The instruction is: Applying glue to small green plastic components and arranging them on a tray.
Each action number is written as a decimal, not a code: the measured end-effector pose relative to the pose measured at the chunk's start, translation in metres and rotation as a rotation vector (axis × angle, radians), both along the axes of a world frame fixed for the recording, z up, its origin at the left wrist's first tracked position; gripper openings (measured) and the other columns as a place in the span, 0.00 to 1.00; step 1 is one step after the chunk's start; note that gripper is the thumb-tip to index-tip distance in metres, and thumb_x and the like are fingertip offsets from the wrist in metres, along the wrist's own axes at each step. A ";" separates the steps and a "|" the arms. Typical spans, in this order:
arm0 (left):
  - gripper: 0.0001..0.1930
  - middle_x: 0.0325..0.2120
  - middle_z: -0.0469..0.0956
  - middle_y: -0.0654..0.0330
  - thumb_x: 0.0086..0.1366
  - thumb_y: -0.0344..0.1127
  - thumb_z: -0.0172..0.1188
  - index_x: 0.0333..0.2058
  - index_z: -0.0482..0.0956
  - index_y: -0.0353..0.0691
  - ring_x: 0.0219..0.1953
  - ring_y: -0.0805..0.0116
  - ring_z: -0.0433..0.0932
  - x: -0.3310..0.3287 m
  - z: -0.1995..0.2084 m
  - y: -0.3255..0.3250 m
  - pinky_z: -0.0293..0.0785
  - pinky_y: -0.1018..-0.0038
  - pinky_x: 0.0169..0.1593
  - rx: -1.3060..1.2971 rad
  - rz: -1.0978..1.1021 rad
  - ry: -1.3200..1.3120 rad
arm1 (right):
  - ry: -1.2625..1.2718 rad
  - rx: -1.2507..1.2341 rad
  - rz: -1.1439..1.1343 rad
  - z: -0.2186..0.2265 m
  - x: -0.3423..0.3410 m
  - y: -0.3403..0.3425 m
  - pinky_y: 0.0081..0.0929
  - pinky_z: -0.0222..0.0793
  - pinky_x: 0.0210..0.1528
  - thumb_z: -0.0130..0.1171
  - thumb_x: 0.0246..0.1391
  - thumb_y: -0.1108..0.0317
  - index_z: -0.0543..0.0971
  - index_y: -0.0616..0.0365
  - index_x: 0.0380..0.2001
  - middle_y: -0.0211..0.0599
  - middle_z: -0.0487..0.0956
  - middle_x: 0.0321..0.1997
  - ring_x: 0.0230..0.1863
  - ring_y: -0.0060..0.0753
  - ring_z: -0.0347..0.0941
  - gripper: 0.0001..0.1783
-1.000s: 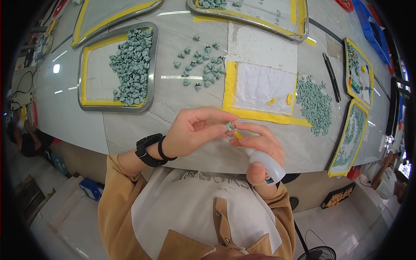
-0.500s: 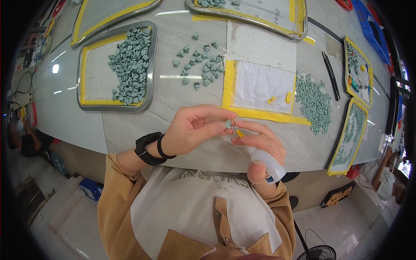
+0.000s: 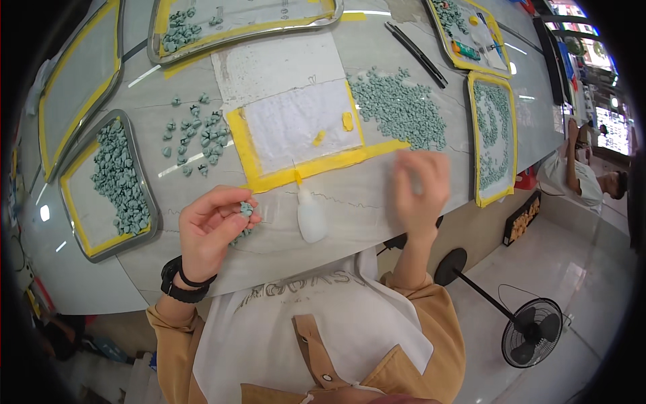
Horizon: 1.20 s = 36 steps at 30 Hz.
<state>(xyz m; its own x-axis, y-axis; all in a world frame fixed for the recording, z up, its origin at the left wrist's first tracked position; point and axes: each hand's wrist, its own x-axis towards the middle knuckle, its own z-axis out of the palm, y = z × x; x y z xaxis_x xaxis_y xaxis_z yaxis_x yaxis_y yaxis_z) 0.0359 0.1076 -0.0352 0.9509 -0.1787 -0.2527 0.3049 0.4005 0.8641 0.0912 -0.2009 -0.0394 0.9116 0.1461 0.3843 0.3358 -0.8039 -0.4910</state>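
1. L hand: green piece pinched betw. thumb & fingers, over table.
2. R hand: blurred (can't tell if open or holding), near small green bits.
3. Bottle, yellow-tipped, on table betw. hands, near side of taped sheet.
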 end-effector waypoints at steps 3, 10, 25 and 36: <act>0.16 0.40 0.76 0.53 0.59 0.19 0.53 0.47 0.72 0.28 0.39 0.70 0.78 -0.002 0.000 -0.003 0.76 0.74 0.46 -0.044 -0.016 0.032 | 0.117 0.236 -0.308 -0.017 0.004 -0.060 0.26 0.67 0.40 0.66 0.42 0.78 0.79 0.62 0.31 0.38 0.74 0.32 0.39 0.34 0.70 0.09; 0.13 0.38 0.75 0.54 0.58 0.25 0.56 0.43 0.71 0.33 0.34 0.69 0.77 0.000 0.002 -0.006 0.73 0.75 0.39 0.050 -0.022 0.087 | 0.027 -0.061 -0.204 -0.019 0.004 -0.063 0.27 0.66 0.40 0.64 0.43 0.78 0.79 0.62 0.27 0.35 0.75 0.32 0.37 0.32 0.70 0.06; 0.13 0.41 0.75 0.53 0.60 0.17 0.53 0.44 0.72 0.29 0.43 0.69 0.77 0.000 0.000 -0.003 0.78 0.71 0.48 -0.112 -0.144 -0.006 | 0.006 -0.146 -0.253 -0.018 -0.001 -0.058 0.29 0.66 0.40 0.63 0.43 0.78 0.79 0.60 0.28 0.35 0.76 0.32 0.37 0.35 0.70 0.06; 0.20 0.41 0.76 0.57 0.58 0.19 0.60 0.51 0.74 0.31 0.42 0.74 0.75 -0.002 0.009 -0.010 0.75 0.78 0.45 0.203 -0.418 -0.070 | 0.018 0.084 0.570 0.041 -0.011 0.077 0.35 0.64 0.43 0.66 0.32 0.74 0.78 0.53 0.28 0.30 0.74 0.31 0.33 0.35 0.70 0.14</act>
